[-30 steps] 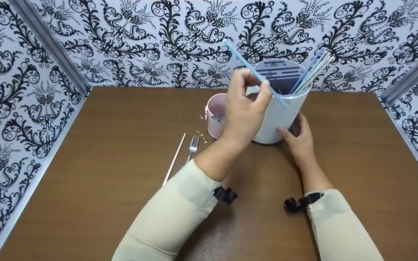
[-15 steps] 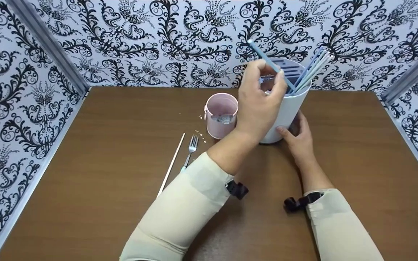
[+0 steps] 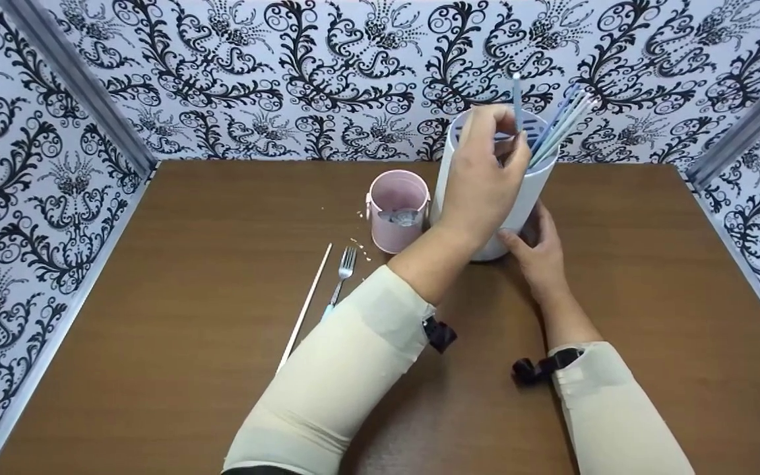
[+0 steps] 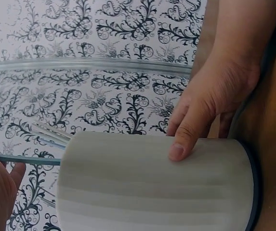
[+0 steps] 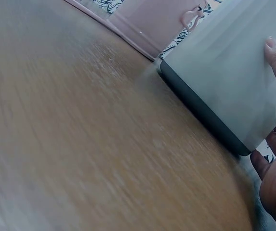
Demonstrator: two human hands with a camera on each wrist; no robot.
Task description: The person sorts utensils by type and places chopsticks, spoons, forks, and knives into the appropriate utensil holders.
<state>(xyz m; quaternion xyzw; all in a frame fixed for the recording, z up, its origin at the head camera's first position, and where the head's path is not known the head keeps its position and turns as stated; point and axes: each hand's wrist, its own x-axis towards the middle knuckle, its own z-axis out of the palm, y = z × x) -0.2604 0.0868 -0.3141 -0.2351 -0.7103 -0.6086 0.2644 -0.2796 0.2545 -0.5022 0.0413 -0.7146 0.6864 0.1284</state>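
Observation:
A light blue chopstick [image 3: 517, 99] is pinched between thumb and fingers of my left hand [image 3: 482, 181], above the mouth of a white cylindrical utensil holder [image 3: 530, 191]. It stands nearly upright, and in the left wrist view its lower part reaches the holder's rim. My right hand [image 3: 541, 254] grips the holder low on its right side, with the thumb [image 4: 178, 147] pressed on the front wall. Several blue and white sticks [image 3: 570, 125] lean out of the holder's right side. Its slotted insert is partly hidden behind my left hand.
A pink cup [image 3: 396, 234] with shiny pieces inside stands left of the holder. A fork [image 3: 347, 264] and a whitish chopstick [image 3: 306, 307] lie on the wooden table [image 3: 189, 297], partly under my left sleeve. Small crumbs are scattered near the cup. Patterned walls [image 3: 353, 79] enclose the table.
My left hand has moved right over the holder, turning the blue chopstick from a slant to nearly upright, lower end into the mouth. The right hand stays on the holder.

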